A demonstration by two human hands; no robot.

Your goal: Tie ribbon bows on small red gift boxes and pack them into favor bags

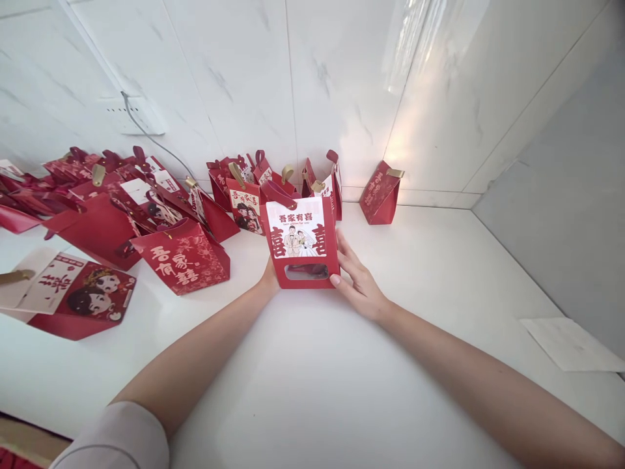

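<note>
Holding the red gift box upright at the frame's centre, with the right hand in a half-curled grip on its right side and the left hand at its left edge, fingers hidden and closure impossible to tell, over the white counter, before the marbled tile wall.

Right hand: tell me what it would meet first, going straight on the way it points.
The right hand would first meet the upright red card box with a white wedding-couple panel, whose side it touches. Its upper fingers might slip past behind; depth there is unclear.
</note>
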